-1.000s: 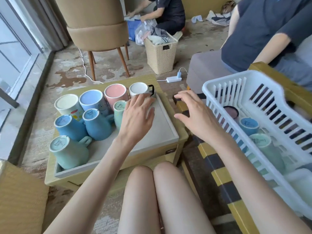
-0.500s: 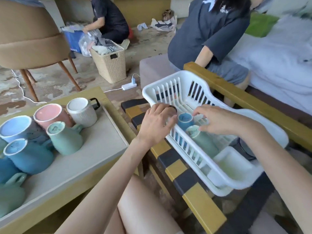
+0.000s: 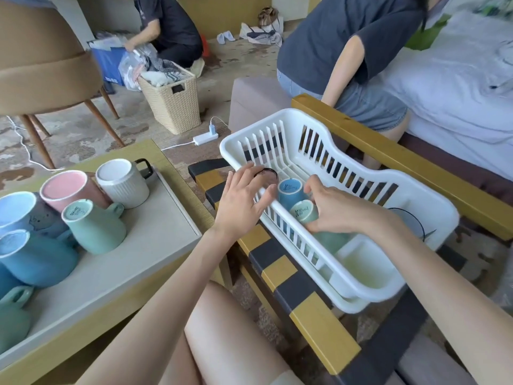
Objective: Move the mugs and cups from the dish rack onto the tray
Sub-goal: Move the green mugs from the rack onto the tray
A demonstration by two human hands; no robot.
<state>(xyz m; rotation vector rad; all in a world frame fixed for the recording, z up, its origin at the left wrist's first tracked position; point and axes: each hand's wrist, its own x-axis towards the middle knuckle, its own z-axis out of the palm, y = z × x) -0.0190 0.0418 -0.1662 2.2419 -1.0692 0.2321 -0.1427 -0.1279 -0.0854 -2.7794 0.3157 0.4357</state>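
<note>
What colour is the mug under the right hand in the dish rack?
It is a pale green mug, clearest in the head view.

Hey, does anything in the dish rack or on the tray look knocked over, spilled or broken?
Nothing spilled or broken. The green cup lies tilted in the dish rack beside the blue cup, gripped by the right hand. Nothing else stands out.

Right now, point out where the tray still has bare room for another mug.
Bare: the right half of the tray, bounded by the green mug, the white mug, its right rim and its near rim. Crowded: the left, where pink mug and blue mugs pack together. The right hand grips a green cup in the rack.
</note>
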